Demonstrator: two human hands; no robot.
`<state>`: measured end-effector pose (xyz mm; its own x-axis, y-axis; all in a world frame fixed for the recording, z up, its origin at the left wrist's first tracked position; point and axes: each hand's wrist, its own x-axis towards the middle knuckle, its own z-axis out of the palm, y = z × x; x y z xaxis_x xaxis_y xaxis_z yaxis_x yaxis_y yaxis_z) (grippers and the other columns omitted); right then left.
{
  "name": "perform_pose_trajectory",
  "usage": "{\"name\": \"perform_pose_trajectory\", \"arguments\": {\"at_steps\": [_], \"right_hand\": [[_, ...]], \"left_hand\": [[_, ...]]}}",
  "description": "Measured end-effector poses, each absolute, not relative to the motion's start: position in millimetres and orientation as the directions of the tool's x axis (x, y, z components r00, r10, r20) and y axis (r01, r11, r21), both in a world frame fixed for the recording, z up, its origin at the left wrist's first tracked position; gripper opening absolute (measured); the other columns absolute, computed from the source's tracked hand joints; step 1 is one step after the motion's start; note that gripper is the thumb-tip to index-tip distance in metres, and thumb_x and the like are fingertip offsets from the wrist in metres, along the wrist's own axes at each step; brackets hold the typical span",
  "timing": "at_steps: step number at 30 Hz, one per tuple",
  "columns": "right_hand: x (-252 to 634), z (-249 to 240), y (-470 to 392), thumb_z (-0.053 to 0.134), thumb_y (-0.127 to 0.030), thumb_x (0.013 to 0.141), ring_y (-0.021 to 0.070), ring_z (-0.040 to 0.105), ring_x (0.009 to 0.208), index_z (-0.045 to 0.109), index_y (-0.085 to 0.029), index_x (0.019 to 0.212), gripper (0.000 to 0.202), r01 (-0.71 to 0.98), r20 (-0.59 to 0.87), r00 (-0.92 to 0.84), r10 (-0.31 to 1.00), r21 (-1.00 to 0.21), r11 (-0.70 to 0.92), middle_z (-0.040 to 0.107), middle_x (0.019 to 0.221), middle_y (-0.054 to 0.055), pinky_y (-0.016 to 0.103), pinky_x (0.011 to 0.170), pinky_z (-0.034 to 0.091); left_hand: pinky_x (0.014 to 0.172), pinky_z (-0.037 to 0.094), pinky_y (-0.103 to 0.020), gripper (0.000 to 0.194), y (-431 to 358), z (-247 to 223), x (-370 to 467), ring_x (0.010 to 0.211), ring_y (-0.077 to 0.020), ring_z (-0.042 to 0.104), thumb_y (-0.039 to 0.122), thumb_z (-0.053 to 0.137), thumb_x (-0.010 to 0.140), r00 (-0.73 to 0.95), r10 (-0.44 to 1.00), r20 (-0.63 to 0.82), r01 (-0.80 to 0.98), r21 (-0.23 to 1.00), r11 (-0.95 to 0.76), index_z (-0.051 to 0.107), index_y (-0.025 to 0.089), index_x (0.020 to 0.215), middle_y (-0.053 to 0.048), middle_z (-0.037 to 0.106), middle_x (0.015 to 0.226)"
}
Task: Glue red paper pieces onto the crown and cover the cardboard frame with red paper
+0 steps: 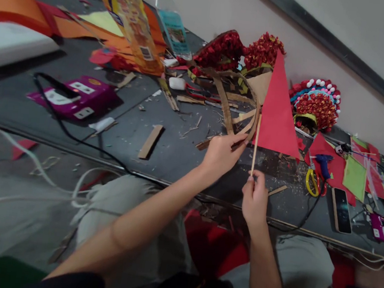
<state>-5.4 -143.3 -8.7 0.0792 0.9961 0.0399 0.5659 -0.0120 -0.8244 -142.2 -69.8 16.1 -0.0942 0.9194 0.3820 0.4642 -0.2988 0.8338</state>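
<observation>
My right hand (255, 201) pinches the lower end of a thin wooden stick (256, 146), held nearly upright above the table. A large red paper triangle (280, 115) is at the stick's upper part; how the two are joined I cannot see. To the left, my left hand (223, 154) grips the lower edge of a curved cardboard band (227, 104), its fingers closed. Strips of cardboard cross inside that band. The band and the stick's upper part are close together, and the paper covers some of what lies behind.
On the dark table (114, 153) are a cardboard strip (150, 141), a purple power strip (79, 96) and its black cord, scissors (312, 180), a blue glue gun (324, 164) and a phone (341, 210). Decorated headpieces (316, 105) and bottles (174, 26) stand towards the wall.
</observation>
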Motion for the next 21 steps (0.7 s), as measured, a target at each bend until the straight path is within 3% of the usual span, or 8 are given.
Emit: {"name": "perform_pose_trajectory", "arguments": {"at_steps": [7, 12, 16, 21], "right_hand": [[-2.2, -9.0, -148.2, 0.035, -0.032, 0.090, 0.0120, 0.046, 0.043, 0.049, -0.020, 0.104, 0.023, 0.486, 0.065, 0.203, 0.977, -0.873, -0.043, 0.043, 0.049, -0.009, 0.022, 0.048, 0.032], [0.3, -5.4, -148.5, 0.035, -0.033, 0.090, 0.0120, 0.046, 0.043, 0.050, -0.020, 0.103, 0.024, 0.493, 0.024, 0.122, 0.992, -0.869, -0.039, 0.043, 0.047, -0.009, 0.022, 0.049, 0.034], [0.8, -6.0, -149.8, 0.034, -0.033, 0.090, 0.0126, 0.045, 0.043, 0.051, -0.019, 0.104, 0.026, 0.530, 0.056, 0.193, 0.980, -0.846, -0.056, 0.043, 0.048, -0.008, 0.023, 0.048, 0.031], [-0.4, -8.0, -151.2, 0.034, -0.034, 0.090, 0.0130, 0.045, 0.045, 0.052, -0.020, 0.105, 0.027, 0.545, 0.030, 0.088, 0.996, -0.838, -0.023, 0.044, 0.051, -0.007, 0.023, 0.049, 0.033]], "left_hand": [[0.059, 0.047, -0.024, 0.028, -69.6, 9.5, -138.8, 0.067, -0.0183, 0.067, 0.023, 0.055, 0.084, -0.102, 0.909, 0.404, 0.496, 0.813, -0.305, 0.075, 0.014, 0.101, -0.008, 0.076, 0.087], [0.066, 0.050, -0.025, 0.029, -70.9, 8.1, -136.6, 0.072, -0.0198, 0.069, 0.021, 0.054, 0.085, -0.084, 0.913, 0.400, 0.513, 0.803, -0.304, 0.074, 0.014, 0.104, -0.008, 0.076, 0.091], [0.067, 0.052, -0.026, 0.028, -71.1, 7.6, -135.3, 0.075, -0.0206, 0.070, 0.021, 0.055, 0.085, -0.091, 0.917, 0.389, 0.516, 0.806, -0.290, 0.074, 0.015, 0.104, -0.008, 0.075, 0.095], [0.069, 0.053, -0.026, 0.027, -70.7, 6.2, -135.3, 0.074, -0.0198, 0.071, 0.021, 0.056, 0.085, -0.081, 0.909, 0.409, 0.534, 0.787, -0.307, 0.074, 0.017, 0.104, -0.007, 0.075, 0.095]]}}
